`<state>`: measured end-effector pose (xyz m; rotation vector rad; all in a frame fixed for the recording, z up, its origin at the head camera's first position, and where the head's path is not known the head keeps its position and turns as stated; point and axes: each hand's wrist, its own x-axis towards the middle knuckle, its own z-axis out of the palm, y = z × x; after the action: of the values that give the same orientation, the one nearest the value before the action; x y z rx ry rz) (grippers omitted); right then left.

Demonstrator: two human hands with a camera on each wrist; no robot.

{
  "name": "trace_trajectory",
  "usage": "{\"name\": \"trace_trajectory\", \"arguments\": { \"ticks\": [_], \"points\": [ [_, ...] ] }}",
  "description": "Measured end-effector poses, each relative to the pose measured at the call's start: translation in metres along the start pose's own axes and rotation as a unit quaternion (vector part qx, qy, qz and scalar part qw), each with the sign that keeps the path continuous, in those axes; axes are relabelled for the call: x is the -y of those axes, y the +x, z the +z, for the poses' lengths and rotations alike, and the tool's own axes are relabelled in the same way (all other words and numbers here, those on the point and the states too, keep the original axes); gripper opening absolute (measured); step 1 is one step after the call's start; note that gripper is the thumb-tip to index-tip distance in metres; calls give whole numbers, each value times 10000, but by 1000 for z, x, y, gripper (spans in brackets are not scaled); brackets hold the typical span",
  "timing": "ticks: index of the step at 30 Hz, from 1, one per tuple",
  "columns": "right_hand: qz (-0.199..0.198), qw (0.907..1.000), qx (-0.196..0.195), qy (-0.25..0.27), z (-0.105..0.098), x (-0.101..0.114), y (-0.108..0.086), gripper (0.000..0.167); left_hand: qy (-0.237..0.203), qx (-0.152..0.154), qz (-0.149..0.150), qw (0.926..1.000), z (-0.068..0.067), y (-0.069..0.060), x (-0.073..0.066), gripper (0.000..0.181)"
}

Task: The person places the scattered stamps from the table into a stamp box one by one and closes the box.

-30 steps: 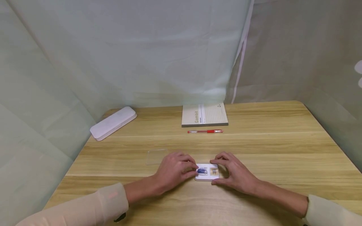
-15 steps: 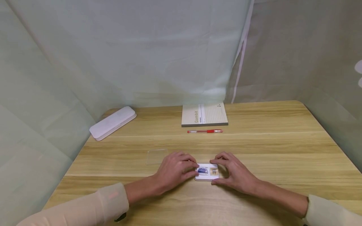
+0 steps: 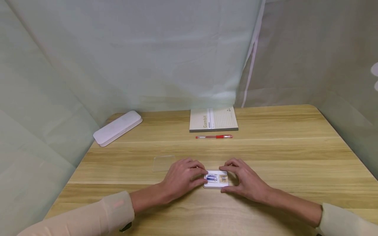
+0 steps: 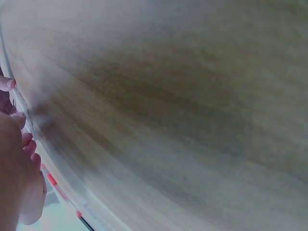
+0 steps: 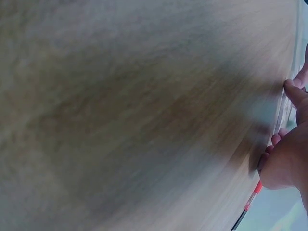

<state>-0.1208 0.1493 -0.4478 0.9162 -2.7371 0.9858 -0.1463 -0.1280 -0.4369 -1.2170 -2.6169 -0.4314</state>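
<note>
A small flat white card (image 3: 216,185) with rounded corners lies on the table between my hands. On it are two stamp-like pictures, a blue one (image 3: 211,178) at the left and a gold one (image 3: 223,179) at the right. Curled fingers and thumb of my left hand (image 3: 185,177) touch the card's left end, beside the blue picture. From the other side my right hand (image 3: 247,182) grips the card, a finger at its far edge and the thumb at its near edge. Both wrist views catch the hands only at the frame's border.
Left of the card, partly behind the left hand, lies a clear thin plate (image 3: 163,163). A red pen (image 3: 214,137) rests before a notepad (image 3: 214,120) at the back. A long white case (image 3: 118,128) stands at the back left, beside the cloth wall.
My left thumb and finger have spread slightly apart at the card's left end, and more of the blue picture shows lighter. My right hand and the card stay in place.
</note>
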Motion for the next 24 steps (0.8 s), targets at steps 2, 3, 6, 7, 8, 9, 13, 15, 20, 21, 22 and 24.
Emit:
{"name": "trace_trajectory", "arguments": {
  "ticks": [2, 3, 6, 7, 8, 9, 13, 15, 20, 21, 22, 24],
  "points": [
    [-18, 10000, -6, -10, 0, 0, 0, 62, -5, -6, 11, 10000, 0, 0, 0, 25],
    [-24, 10000, -10, -14, 0, 0, 0, 62, -2, -7, 15, 10000, 0, 0, 0, 25],
    [-35, 10000, -12, -27, 0, 0, 0, 62, 14, -17, 28, 10000, 1, -1, 0, 26],
    [-33, 10000, -13, -26, 0, 0, 0, 62, 21, -23, 29, 10000, 1, -1, 0, 26],
    [-25, 10000, -12, -25, 0, 0, 0, 63, 28, -27, 31, 10000, 1, -1, 0, 27],
    [-16, 10000, -12, -17, 0, 0, 0, 63, 31, -29, 29, 10000, 1, -2, 0, 27],
    [27, 10000, 1, 43, 0, -1, 1, 64, 17, -41, 14, 10000, 0, -2, 0, 29],
    [36, 10000, 21, 76, 0, -2, 1, 64, 7, -48, 10, 10000, 0, -2, 0, 29],
    [74, 9998, 52, 177, -1, -2, 0, 63, -28, -116, 68, 9999, 0, -4, 0, 31],
    [91, 9998, 48, 192, -1, -1, 0, 64, -30, -141, 83, 9999, 0, -5, 1, 31],
    [109, 9997, 37, 211, -2, -1, 0, 64, -35, -159, 93, 9998, 0, -5, 1, 32],
    [152, 9996, 25, 245, -2, -1, 0, 64, -46, -191, 100, 9998, -1, -6, 2, 33]
  ]
}}
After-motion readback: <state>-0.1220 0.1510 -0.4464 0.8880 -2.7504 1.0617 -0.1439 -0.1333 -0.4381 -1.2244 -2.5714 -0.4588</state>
